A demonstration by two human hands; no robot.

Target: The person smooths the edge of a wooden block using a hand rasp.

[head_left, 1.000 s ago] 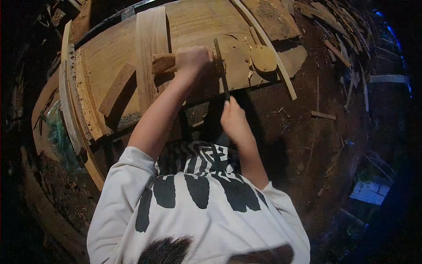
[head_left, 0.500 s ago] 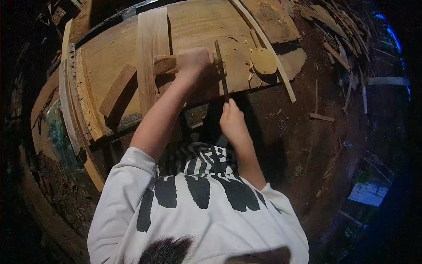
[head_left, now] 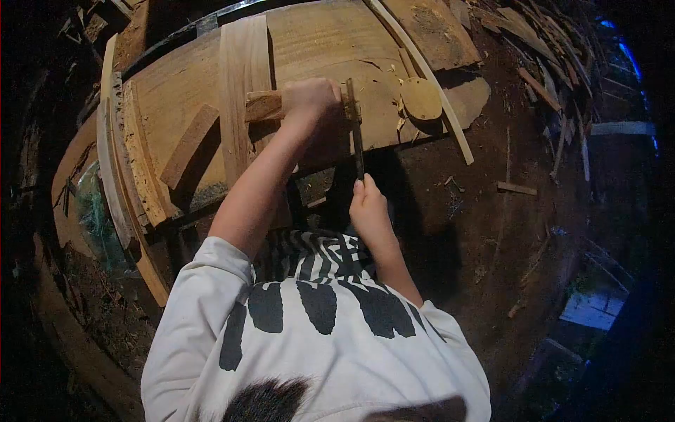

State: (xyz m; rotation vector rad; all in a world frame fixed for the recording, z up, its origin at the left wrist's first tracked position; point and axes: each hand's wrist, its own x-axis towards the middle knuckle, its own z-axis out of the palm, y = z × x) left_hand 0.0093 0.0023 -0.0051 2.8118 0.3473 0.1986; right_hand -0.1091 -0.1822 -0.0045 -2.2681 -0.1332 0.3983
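Note:
My left hand (head_left: pixel 310 97) is closed around a short wooden block (head_left: pixel 264 105), whose left end sticks out beside the wrist. Beneath it lies the wooden work surface (head_left: pixel 316 42). My right hand (head_left: pixel 369 202) grips the near end of a long, thin dark tool (head_left: pixel 356 137); it may be a file or a blade, I cannot tell which. The tool points away from me and crosses the right end of the block, just right of my left hand. Its handle is hidden in my fingers.
A pale board (head_left: pixel 244 77) lies left of the block, with a loose brown block (head_left: pixel 190 145) beyond it. To the right are a round wooden piece (head_left: pixel 421 98) and a long thin strip (head_left: pixel 429 74). Scrap wood (head_left: pixel 534 35) is heaped at the upper right.
My right hand and the dark tool have moved a little toward my body. My left hand and the block have stayed almost in place.

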